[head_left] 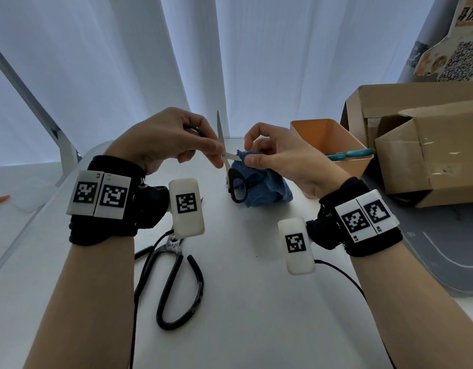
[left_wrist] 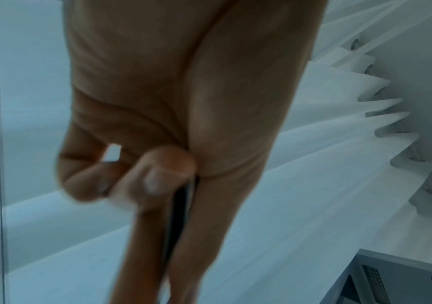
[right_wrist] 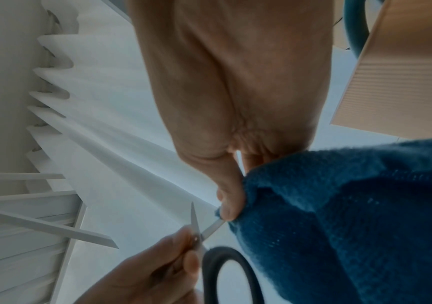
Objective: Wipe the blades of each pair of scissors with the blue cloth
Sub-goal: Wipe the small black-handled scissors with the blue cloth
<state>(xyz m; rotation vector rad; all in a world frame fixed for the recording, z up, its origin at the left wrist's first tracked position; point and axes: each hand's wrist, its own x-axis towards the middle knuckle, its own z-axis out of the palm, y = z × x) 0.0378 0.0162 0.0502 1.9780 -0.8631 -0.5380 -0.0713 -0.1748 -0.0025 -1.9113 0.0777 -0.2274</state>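
Left wrist view, scissors point(left_wrist: 181, 207) mostly hidden, blurred

The far end of one blade of the black-handled scissors point(head_left: 224, 155) is buried in the blue cloth point(head_left: 259, 187), pinched there by the right hand point(head_left: 280, 158); the left hand point(head_left: 171, 139) covers most of one handle loop. In the left wrist view the left hand point(left_wrist: 173, 123) is blurred, with only a dark sliver of handle showing between its fingers. A wrist-worn marker block point(head_left: 186, 207) hides the blades of the large black scissors point(head_left: 176, 278) on the near table. Only the handles of the teal scissors point(head_left: 348, 155) clear the rim of the orange bin point(head_left: 304, 129). The cardboard box point(head_left: 429, 155) is cut off at the right edge.
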